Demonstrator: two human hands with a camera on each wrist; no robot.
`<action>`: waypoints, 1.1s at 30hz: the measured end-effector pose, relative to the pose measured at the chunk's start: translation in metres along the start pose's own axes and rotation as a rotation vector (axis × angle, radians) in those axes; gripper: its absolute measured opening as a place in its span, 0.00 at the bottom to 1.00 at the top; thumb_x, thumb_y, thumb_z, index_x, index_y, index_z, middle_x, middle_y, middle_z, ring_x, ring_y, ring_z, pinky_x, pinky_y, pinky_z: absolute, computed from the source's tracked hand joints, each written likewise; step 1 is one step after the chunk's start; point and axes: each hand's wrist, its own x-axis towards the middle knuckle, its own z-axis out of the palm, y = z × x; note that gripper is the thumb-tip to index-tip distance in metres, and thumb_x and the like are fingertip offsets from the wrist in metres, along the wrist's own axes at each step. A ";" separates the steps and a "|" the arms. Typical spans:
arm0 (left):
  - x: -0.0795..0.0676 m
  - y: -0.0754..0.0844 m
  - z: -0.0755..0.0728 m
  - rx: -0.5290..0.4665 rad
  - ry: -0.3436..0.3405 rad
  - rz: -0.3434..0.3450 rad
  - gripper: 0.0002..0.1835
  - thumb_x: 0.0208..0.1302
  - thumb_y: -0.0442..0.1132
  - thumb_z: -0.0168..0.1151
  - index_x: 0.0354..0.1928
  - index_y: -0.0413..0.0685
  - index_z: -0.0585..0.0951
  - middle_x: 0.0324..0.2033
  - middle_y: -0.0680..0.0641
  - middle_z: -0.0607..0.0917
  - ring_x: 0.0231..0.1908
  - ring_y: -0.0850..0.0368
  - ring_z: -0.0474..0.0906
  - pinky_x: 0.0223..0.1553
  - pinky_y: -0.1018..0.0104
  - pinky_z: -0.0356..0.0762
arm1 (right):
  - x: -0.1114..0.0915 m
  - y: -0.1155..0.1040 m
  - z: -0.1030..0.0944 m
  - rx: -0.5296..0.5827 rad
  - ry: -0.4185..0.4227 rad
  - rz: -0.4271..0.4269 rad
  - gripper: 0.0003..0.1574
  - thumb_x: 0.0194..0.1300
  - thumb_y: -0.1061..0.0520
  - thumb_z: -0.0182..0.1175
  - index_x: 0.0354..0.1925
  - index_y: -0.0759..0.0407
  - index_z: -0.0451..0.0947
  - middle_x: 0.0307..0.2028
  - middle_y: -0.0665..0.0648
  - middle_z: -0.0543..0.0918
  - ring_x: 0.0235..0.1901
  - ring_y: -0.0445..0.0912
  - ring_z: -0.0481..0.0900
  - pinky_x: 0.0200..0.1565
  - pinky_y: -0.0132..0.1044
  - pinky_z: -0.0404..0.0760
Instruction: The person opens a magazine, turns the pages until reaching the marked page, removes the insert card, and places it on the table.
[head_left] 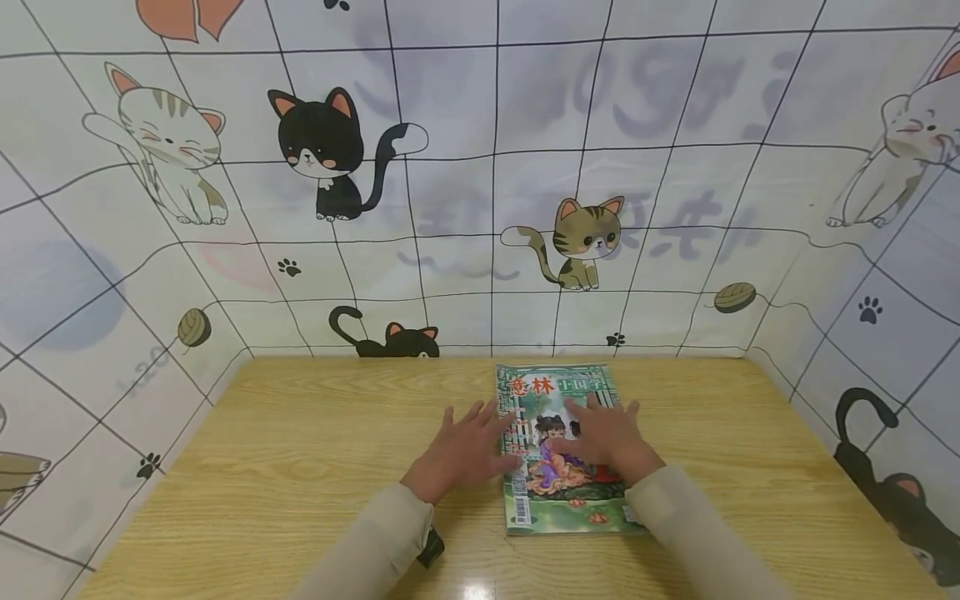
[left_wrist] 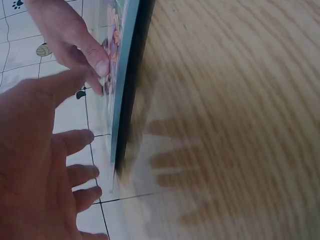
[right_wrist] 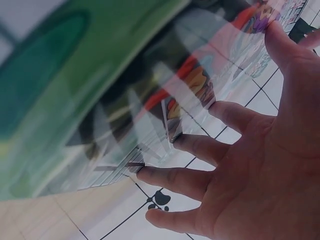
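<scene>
Where the right hand (head_left: 609,436) touches, a magazine (head_left: 553,468) lies.

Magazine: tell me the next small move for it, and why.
Probably lower the left hand onto the left edge of the magazine to steady it: that hand is spread and looks raised there, while the right hand, also spread, seems to touch the top.

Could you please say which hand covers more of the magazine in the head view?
The right hand: most of it overlaps the magazine, while the left hand overlaps only its left edge.
</scene>
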 end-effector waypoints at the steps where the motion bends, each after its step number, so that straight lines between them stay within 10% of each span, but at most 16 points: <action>1: 0.001 0.001 0.000 0.001 -0.016 0.006 0.39 0.67 0.68 0.51 0.75 0.60 0.64 0.76 0.44 0.59 0.75 0.43 0.52 0.68 0.31 0.48 | 0.001 -0.001 0.001 -0.002 0.001 0.001 0.58 0.59 0.19 0.52 0.74 0.54 0.63 0.68 0.74 0.65 0.60 0.82 0.64 0.58 0.81 0.47; 16: 0.004 0.003 0.004 0.115 -0.065 0.045 0.46 0.58 0.73 0.58 0.73 0.57 0.68 0.73 0.47 0.65 0.73 0.50 0.59 0.69 0.37 0.53 | 0.004 -0.012 -0.002 -0.050 -0.008 -0.025 0.58 0.60 0.19 0.50 0.74 0.53 0.62 0.68 0.73 0.66 0.59 0.80 0.67 0.59 0.81 0.50; 33: -0.001 -0.014 0.002 0.056 -0.069 0.041 0.47 0.51 0.72 0.65 0.70 0.53 0.72 0.71 0.47 0.69 0.71 0.52 0.64 0.70 0.42 0.56 | -0.005 0.004 -0.025 0.197 -0.213 -0.117 0.55 0.64 0.28 0.57 0.77 0.56 0.55 0.73 0.69 0.58 0.70 0.72 0.55 0.60 0.81 0.40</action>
